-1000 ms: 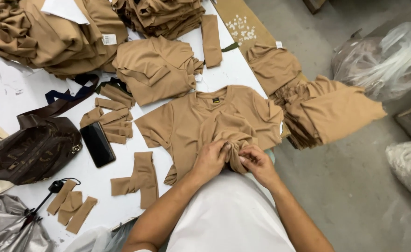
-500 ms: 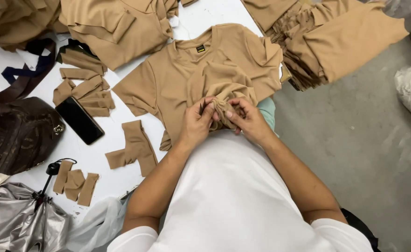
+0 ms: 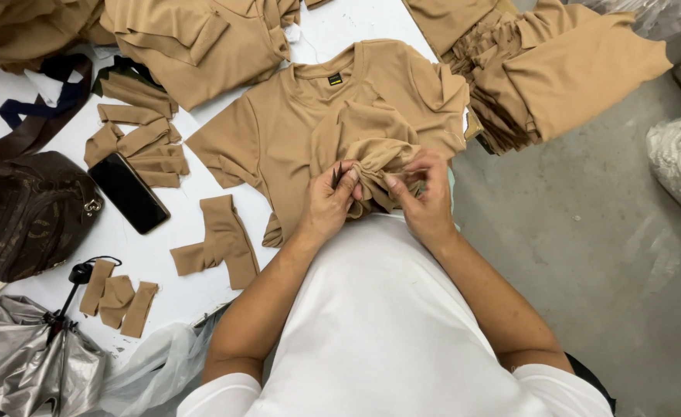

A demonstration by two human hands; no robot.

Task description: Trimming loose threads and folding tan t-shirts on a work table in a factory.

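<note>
Left hand (image 3: 329, 202) and right hand (image 3: 425, 197) both pinch the tan shirt's (image 3: 309, 116) bunched hem, gathered up for close work; shirt's body lies flat on desk (image 3: 163, 259) beyond them.

The bunched hem of the tan shirt (image 3: 332, 116) disappears inside the grip of the left hand (image 3: 326, 202) and the right hand (image 3: 425, 202), so what the fingertips pinch there cannot be told. Far to the left of the grip, the brown bag (image 3: 23, 212) and the folded silver umbrella (image 3: 23, 371) are cut by the picture's edge, and above the grip the stacks of tan garments (image 3: 193, 38) run out of the top edge. The small label at the shirt's neck, just above the grip, is too small to read.
</note>
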